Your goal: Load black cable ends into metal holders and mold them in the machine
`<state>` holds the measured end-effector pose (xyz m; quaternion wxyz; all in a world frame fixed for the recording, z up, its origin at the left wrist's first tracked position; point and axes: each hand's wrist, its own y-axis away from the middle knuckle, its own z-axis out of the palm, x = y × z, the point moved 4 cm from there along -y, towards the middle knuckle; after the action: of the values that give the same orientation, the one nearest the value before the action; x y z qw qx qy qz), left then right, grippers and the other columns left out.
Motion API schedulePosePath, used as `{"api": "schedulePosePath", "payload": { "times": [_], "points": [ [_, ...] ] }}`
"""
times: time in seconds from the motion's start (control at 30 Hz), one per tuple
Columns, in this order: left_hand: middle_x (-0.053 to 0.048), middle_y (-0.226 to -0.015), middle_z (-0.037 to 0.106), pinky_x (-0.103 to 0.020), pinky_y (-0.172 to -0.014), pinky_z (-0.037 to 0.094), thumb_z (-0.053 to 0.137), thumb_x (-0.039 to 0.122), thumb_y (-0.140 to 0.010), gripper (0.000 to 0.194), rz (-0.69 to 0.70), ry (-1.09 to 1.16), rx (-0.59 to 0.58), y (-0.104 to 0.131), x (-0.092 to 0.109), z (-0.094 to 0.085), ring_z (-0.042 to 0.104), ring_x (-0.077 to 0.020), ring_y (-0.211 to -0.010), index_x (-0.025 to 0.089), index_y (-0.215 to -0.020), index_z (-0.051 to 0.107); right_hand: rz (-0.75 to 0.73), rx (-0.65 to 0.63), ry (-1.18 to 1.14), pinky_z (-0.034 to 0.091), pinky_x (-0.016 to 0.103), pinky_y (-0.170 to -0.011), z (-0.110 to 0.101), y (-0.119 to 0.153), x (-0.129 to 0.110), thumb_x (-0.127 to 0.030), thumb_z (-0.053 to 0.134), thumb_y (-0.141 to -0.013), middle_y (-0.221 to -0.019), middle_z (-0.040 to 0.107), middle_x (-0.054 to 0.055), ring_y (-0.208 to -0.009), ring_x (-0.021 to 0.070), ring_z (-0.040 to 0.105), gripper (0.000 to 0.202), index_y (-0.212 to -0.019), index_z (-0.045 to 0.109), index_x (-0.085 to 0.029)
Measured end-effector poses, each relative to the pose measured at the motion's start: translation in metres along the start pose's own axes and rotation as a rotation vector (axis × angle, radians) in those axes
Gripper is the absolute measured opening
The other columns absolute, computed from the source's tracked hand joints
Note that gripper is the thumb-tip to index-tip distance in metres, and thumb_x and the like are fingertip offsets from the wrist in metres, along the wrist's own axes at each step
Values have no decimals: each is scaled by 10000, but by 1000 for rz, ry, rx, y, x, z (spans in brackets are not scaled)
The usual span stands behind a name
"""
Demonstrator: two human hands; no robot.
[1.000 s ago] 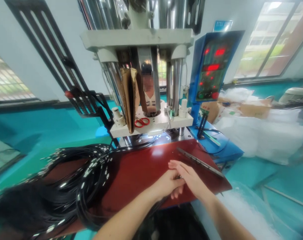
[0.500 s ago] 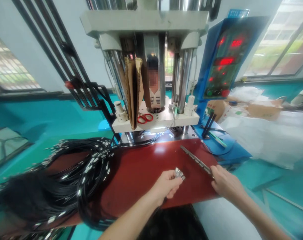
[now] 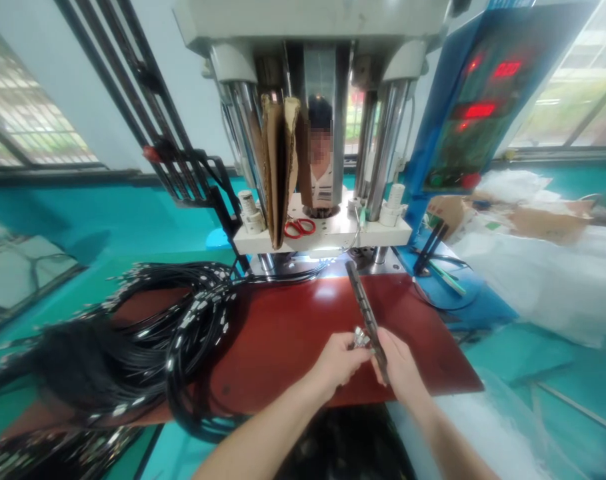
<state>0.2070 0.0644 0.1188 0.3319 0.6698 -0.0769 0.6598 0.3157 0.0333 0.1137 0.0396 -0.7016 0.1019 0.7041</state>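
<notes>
Small shiny metal pieces (image 3: 361,337) are pinched between the thumb and fingers of my left hand (image 3: 339,363), above the front of the red-brown table (image 3: 277,327). My right hand (image 3: 400,363) is closed on the lower part of a long dark metal bar (image 3: 363,303) with notches along it. The bar's far end points toward the press, and its near part lies right beside the metal pieces. Both hands are close together. How many small pieces are held cannot be made out.
A press (image 3: 327,230) stands behind the table, with cardboard (image 3: 277,167) and red-handled scissors (image 3: 299,228) on it. Bundled black cables (image 3: 197,320) cover the left side. A blue control box (image 3: 463,120) and white bags (image 3: 547,267) are at the right.
My right hand has moved left with the bar, which now points more steeply away and sits beside my left hand. The view has shifted slightly.
</notes>
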Motion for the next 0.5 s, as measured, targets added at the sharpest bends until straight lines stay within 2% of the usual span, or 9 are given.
{"api": "schedulePosePath", "payload": {
  "times": [0.13,0.27,0.33,0.4,0.5],
  "points": [
    [91,-396,355,-185,-340,186,547,250,-654,114,46,-30,25,-3,-3,0,257,-40,-330,166,-613,482,-33,-20,85,246,200,-325,1,2,0,-539,358,-845,-382,401,-67,-299,83,353,397,-742,484,-176],
    [28,-517,536,-194,-510,363,506,167,-651,89,248,-33,-9,1,5,4,471,-83,-495,141,-566,511,-119,40,217,313,222,-395,3,8,-5,-497,343,-867,-473,438,-53,-379,96,395,378,-910,518,-164],
    [12,-563,571,-215,-598,399,480,150,-658,100,299,-39,-41,4,8,5,518,-108,-569,138,-572,530,-135,24,246,328,224,-414,4,10,-7,-489,352,-867,-488,440,-48,-404,99,403,377,-931,525,-160],
    [21,-546,540,-217,-597,390,483,163,-664,104,287,-90,-19,6,8,1,497,-106,-564,139,-579,537,-114,-7,220,324,220,-407,5,10,-7,-496,365,-863,-467,429,-52,-394,95,393,370,-879,530,-165],
    [56,-487,418,-195,-494,303,524,223,-674,116,199,-165,76,5,2,-8,375,-72,-488,148,-587,514,-74,-20,138,295,211,-365,1,7,-6,-531,381,-847,-427,427,-54,-341,83,372,388,-724,495,-181]
  ]
}}
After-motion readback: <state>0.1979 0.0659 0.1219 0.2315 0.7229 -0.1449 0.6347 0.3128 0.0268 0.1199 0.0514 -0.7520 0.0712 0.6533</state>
